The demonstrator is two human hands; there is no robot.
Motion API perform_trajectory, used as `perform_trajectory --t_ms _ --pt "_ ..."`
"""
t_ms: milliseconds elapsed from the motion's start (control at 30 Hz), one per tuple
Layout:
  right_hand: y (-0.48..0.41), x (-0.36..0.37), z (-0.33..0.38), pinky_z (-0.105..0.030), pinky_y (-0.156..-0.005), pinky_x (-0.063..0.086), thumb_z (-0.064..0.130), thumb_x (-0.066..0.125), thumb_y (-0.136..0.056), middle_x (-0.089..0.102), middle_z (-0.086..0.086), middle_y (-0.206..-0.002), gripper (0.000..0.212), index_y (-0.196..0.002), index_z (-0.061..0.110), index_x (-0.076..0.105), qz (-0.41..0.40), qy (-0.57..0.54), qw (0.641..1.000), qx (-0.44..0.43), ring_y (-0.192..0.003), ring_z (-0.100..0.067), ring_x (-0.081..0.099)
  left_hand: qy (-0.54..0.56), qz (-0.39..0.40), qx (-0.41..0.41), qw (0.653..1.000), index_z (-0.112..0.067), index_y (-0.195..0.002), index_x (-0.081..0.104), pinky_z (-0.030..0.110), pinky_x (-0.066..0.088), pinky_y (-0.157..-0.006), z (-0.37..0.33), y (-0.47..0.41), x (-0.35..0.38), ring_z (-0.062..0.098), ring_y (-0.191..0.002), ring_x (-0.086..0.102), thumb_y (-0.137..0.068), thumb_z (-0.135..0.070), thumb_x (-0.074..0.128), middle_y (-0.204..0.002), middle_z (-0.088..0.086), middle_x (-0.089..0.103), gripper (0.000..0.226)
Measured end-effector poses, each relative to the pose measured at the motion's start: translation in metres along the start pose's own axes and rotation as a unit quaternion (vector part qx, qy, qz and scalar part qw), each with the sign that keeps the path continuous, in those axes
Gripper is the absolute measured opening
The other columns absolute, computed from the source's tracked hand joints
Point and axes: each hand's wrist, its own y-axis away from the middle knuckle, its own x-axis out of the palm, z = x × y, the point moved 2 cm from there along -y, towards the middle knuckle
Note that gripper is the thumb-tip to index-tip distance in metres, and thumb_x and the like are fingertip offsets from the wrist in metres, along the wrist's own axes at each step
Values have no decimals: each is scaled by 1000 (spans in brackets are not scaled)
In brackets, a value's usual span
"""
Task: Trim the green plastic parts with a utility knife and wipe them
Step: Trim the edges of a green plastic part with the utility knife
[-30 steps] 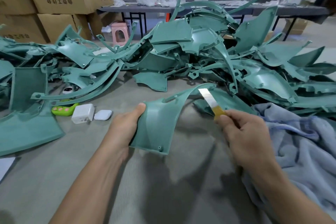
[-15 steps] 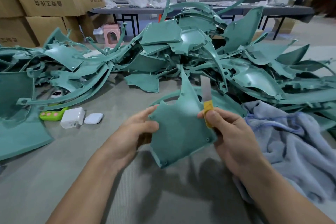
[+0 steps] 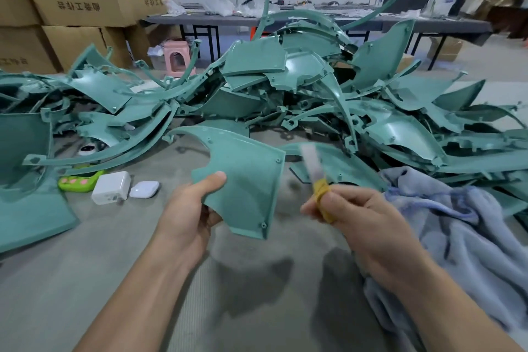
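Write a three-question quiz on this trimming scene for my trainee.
1. True or false: the left hand grips the curved green plastic panel.
2. The right hand pinches: A) a red screwdriver; B) the silver utility blade with a yellow-wrapped handle; C) steel scissors.
3. Fill in: the blue-grey fleece cloth lies on the person's ___ side.
Key: 1 true; 2 B; 3 right.
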Motion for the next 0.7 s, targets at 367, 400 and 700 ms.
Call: perform_trajectory --t_ms 367,400,700 --pt "-3 -5 -10 -24 -50 38 22 74 -90 63 9 -58 21 -72 31 74 -184 331 921 -95 -52 -8 50 26 -19 -66 997 -6 -108 77 52 41 -115 0 6 1 33 -115 69 -74 -16 72 -111 10 77 35" --pt "-3 -5 -8 -25 -51 38 22 75 -89 64 6 -59 18 -74 30 75 -159 292 938 -100 -52 -6 48 28 -25 -66 997 -6 -109 76 52 41 -115 0 4 0 33 -115 69 -79 -14 70 -111 11 77 31" --pt "-5 -4 -8 -29 -52 33 18 74 -90 57 0 -53 28 -62 19 69 -124 304 943 -55 -50 -5 41 14 18 -92 996 -11 -93 84 36 61 -78 -1 4 -3 27 -95 76 -65 -20 70 -110 11 77 32"
